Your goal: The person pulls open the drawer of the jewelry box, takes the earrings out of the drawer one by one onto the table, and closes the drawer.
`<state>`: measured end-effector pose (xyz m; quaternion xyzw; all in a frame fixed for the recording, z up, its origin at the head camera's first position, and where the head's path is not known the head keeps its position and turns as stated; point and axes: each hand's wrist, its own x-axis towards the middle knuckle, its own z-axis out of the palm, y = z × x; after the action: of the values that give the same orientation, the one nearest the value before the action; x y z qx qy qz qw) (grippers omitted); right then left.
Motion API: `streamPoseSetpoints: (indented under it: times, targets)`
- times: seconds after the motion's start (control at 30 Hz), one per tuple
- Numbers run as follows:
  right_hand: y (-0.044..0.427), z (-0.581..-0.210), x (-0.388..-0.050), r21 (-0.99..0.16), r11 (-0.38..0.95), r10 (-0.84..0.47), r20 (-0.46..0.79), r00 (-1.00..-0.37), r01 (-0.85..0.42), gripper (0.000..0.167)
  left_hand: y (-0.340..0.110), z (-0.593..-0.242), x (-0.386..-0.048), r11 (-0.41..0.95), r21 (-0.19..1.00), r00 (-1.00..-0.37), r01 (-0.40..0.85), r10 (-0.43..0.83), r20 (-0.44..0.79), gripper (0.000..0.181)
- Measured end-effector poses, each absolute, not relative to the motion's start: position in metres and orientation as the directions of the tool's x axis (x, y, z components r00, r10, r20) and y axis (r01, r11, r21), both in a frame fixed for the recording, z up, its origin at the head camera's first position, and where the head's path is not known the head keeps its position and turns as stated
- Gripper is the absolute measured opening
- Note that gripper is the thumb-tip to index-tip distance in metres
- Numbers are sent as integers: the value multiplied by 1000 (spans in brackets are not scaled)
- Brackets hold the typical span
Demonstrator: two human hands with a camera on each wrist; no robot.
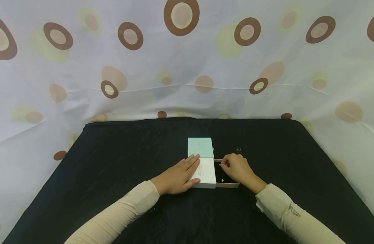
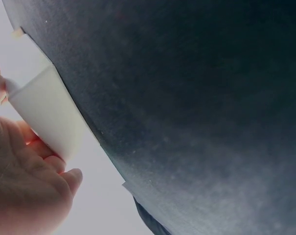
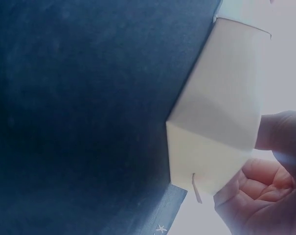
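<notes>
A white box sleeve [image 1: 206,173] lies on the black cloth, its drawer [image 1: 227,185] slid out to the right. My left hand [image 1: 177,174] rests on the sleeve with its fingers extended. Over the drawer's black lining, my right hand [image 1: 238,169] has thumb and forefinger together at a small star-shaped piece [image 1: 219,165], seemingly pinching it. Another star piece [image 1: 222,180] lies nearer the drawer's front. From the right wrist, the pale drawer end [image 3: 206,156] shows a short ribbon [image 3: 196,188], with curled fingers [image 3: 260,186] beside it.
A mint-green panel [image 1: 200,147] adjoins the back of the white sleeve. Two tiny star-shaped pieces [image 1: 239,149] lie on the black cloth [image 1: 266,135] behind the drawer. A patterned white curtain [image 1: 180,61] hangs behind the table.
</notes>
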<state>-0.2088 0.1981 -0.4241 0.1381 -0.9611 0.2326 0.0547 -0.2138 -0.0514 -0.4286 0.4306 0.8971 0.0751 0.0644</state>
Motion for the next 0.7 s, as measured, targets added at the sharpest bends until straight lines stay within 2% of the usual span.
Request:
streamPoseSetpoints:
  times: [0.7]
  targets:
    - [200, -423, -208, -466, 840, -220, 177, -959, -278, 8, -51, -429, -214, 623, 180, -624, 762, 780, -57, 71]
